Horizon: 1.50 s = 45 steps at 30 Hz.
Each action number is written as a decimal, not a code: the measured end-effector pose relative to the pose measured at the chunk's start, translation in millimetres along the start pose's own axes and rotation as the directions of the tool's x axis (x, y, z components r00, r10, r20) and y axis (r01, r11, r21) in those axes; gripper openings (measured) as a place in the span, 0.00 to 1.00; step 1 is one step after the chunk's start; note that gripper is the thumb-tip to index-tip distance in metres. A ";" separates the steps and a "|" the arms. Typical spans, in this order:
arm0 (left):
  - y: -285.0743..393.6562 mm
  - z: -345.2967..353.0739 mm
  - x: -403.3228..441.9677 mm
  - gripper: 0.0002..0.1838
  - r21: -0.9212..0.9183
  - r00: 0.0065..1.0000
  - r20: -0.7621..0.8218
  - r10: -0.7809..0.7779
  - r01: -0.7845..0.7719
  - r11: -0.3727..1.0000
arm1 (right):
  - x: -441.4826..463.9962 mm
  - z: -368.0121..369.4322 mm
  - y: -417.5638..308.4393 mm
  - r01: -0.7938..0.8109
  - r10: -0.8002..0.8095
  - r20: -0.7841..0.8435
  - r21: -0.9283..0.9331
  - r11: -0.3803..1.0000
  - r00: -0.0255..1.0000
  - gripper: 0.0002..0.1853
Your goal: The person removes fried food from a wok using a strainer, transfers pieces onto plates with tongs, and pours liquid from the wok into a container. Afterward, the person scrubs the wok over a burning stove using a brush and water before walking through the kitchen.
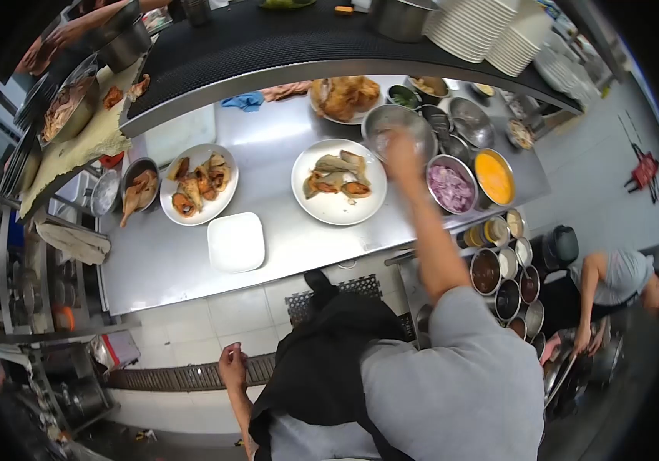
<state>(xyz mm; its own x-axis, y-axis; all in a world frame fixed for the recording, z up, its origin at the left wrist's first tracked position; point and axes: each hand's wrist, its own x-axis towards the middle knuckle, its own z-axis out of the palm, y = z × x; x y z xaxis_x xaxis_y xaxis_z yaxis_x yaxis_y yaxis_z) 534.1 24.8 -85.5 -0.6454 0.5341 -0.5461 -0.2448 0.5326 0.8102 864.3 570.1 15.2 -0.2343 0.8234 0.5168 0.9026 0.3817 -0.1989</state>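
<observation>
My right hand [402,157], smeared by motion, reaches over the near rim of a steel bowl [379,123]; its fingers cannot be made out. Close to its left is a round white plate [345,213] with cooked fish pieces [341,173]. Just right of the wrist stand a steel bowl of chopped purple onion [451,187] and another of orange-yellow liquid [494,177]. Low at my left side, away from the counter, hangs my left hand [233,366], its fingers loosely bent and slightly apart, with nothing visible in it.
On the steel counter [168,269] are a second plate of fried pieces [205,180], a square white plate [237,243] and a plate of browned food [345,98]. A dark shelf [268,46] overhangs the back. Sauce containers [486,270] and another person [614,284] are at right.
</observation>
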 end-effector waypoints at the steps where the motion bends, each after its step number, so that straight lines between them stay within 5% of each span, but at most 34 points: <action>1: 17.0 10.3 -2.8 0.11 -0.028 0.997 0.033 -0.068 0.069 0.997 | 27.9 -19.0 45.1 -0.090 0.095 0.008 -0.257 0.962 0.995 0.11; 2: 32.7 20.7 -2.9 0.10 -0.070 0.990 0.043 -0.135 0.138 0.988 | 48.8 -27.2 85.8 -0.302 0.311 0.001 -0.246 0.921 0.950 0.10; 3: 36.1 33.0 3.9 0.11 -0.134 0.986 0.076 -0.151 0.160 0.978 | 62.1 4.7 172.3 -0.047 0.067 0.034 -0.418 0.907 0.997 0.13; 4: 53.7 45.1 7.0 0.11 -0.113 0.982 0.125 -0.140 0.154 0.982 | 67.0 48.0 271.6 0.406 -0.410 0.186 -0.726 0.555 0.893 0.18; 5: 59.9 54.6 18.2 0.11 -0.106 0.978 0.176 -0.113 0.133 0.985 | 76.2 5.7 217.7 -0.069 0.176 0.279 -0.355 0.932 0.944 0.24; 6: 73.5 67.0 22.4 0.12 -0.066 0.982 0.173 -0.070 0.082 0.994 | 81.4 22.5 252.1 -0.113 0.165 0.252 -0.207 0.972 0.954 0.26; 8: 102.6 84.7 39.0 0.13 0.006 0.980 0.201 -0.012 0.011 1.000 | 84.7 -8.7 226.0 -0.177 0.234 0.326 -0.193 0.965 0.916 0.21; 12: 128.8 86.4 61.6 0.14 0.067 0.970 0.237 0.051 -0.068 0.995 | 73.9 -60.0 252.0 -0.307 0.320 0.055 -0.171 0.936 0.946 0.24; 14: 134.3 77.6 75.3 0.13 0.107 0.973 0.214 0.088 -0.113 0.988 | 62.7 -95.4 260.5 -0.573 0.570 0.053 0.058 0.818 0.820 0.23; 16: 136.7 67.9 92.3 0.15 0.106 0.978 0.178 0.107 -0.127 0.986 | 40.1 -125.6 211.8 -0.414 0.646 -0.204 0.619 0.668 0.736 0.20; 17: 137.4 62.2 100.2 0.15 0.104 0.978 0.182 0.105 -0.125 0.987 | 29.0 -123.2 232.9 -0.414 0.644 -0.207 0.615 0.671 0.736 0.20; 19: 140.6 52.2 110.8 0.15 0.082 0.974 0.164 0.155 -0.170 0.982 | 7.8 -117.4 286.7 -0.316 0.856 0.003 0.930 0.187 0.516 0.16; 20: 139.9 45.2 116.3 0.13 0.087 0.972 0.177 0.152 -0.170 0.982 | -5.6 -127.3 269.9 -0.314 0.855 -0.006 0.929 0.197 0.519 0.16; 22: 141.3 31.8 125.3 0.13 0.088 0.971 0.180 0.156 -0.174 0.981 | -17.3 -133.7 228.8 -0.321 0.779 0.374 0.918 -0.233 0.503 0.13; 23: 139.3 23.2 126.2 0.12 0.106 0.973 0.178 0.144 -0.164 0.981 | -18.5 -128.7 217.8 -0.321 0.776 0.368 0.920 -0.225 0.512 0.13; 25: 136.4 8.5 126.7 0.12 0.053 0.973 0.184 0.142 -0.154 0.987 | -29.3 -122.5 187.9 -0.504 0.251 0.612 0.774 -0.383 0.750 0.15; 29: 108.5 -21.2 151.0 0.12 -0.023 0.951 0.201 0.234 -0.234 0.972 | -4.3 -115.6 -10.6 -0.800 0.302 0.792 0.585 -0.131 0.530 0.19; 30: 108.1 -28.4 150.1 0.11 -0.021 0.956 0.188 0.226 -0.226 0.974 | -1.7 -106.8 -74.7 -0.835 0.426 0.744 0.548 0.053 0.515 0.22; 32: 121.7 -42.0 144.8 0.11 -0.027 0.961 0.167 0.222 -0.221 0.975 | -2.9 -69.9 -139.2 -0.793 0.139 0.787 0.567 0.224 0.602 0.22; 33: 124.1 -46.7 141.2 0.11 -0.027 0.959 0.175 0.223 -0.222 0.975 | 3.9 -45.1 -169.8 -0.695 0.109 0.780 0.473 0.542 0.616 0.22; 34: 127.7 -48.6 141.5 0.12 -0.026 0.959 0.182 0.219 -0.218 0.976 | 6.0 -21.6 -205.2 -0.370 -0.065 0.622 0.543 0.754 0.780 0.23; 36: 131.5 -50.0 145.4 0.13 -0.019 0.954 0.197 0.226 -0.227 0.974 | 25.8 -15.7 -286.0 0.020 -0.200 0.530 0.325 0.946 0.824 0.19; 39: 136.5 -47.5 148.4 0.13 -0.036 0.933 0.211 0.293 -0.292 0.956 | 54.7 6.3 -351.6 0.308 -0.287 0.594 0.070 0.949 0.751 0.15; 45: 121.0 -37.6 145.9 0.13 -0.072 0.943 0.164 0.289 -0.280 0.957 | 80.1 28.9 -394.9 0.479 -0.282 0.714 -0.083 0.874 0.640 0.14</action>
<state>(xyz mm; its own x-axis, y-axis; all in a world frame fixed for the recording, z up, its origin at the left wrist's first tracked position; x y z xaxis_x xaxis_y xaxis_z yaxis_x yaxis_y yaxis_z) 383.1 142.5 -59.2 -0.5610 0.7651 -0.3161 -0.1055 0.3127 0.9440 478.6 497.5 111.1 -0.6629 0.7193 -0.2077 0.7069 0.6927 0.1428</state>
